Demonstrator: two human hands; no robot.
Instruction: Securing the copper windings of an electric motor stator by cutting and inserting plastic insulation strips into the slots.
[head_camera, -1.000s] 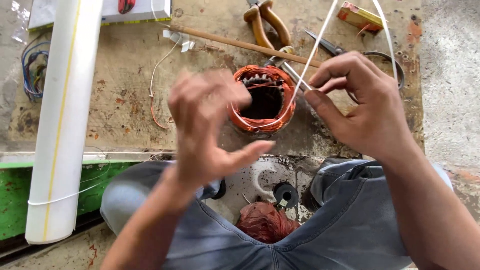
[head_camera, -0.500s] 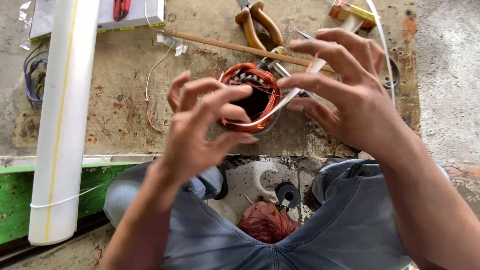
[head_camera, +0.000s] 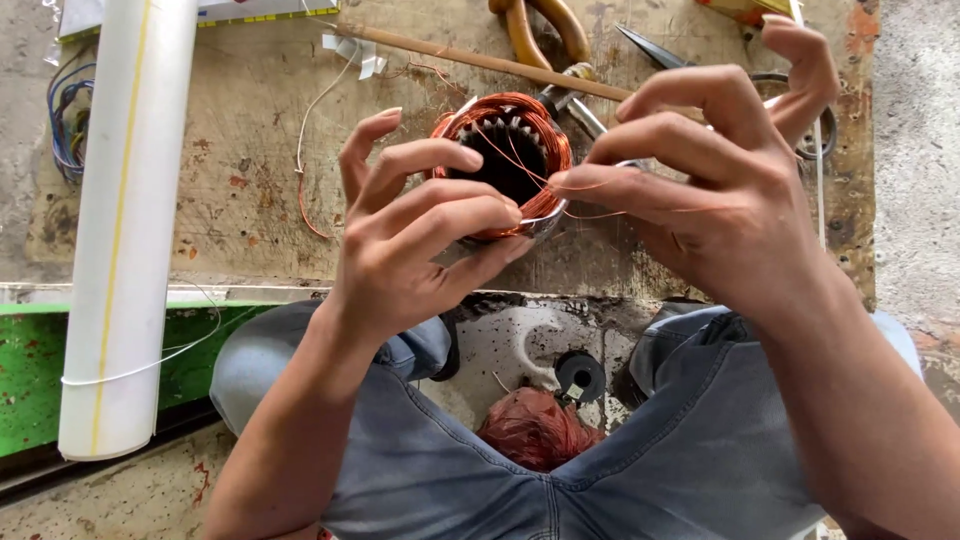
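A round motor stator (head_camera: 510, 160) wound with copper wire stands on a worn wooden board (head_camera: 250, 170). My left hand (head_camera: 410, 240) cups its near left side, fingers curled against the windings. My right hand (head_camera: 710, 180) hovers at its right side, thumb and forefinger pinching a thin copper wire (head_camera: 600, 185) that runs from the stator. The right hand's little finger is raised near a white strand at the top right.
A white tube (head_camera: 125, 220) lies along the left. Orange-handled pliers (head_camera: 540, 30), a thin wooden stick (head_camera: 470, 58) and scissors (head_camera: 660, 48) lie behind the stator. A bundle of copper wire (head_camera: 535, 428) and a small black spool (head_camera: 580, 375) sit between my knees.
Both hands have closed in on the stator. The white strand has dropped from my right fingers, which now pinch a thin copper wire. The view has shifted closer.
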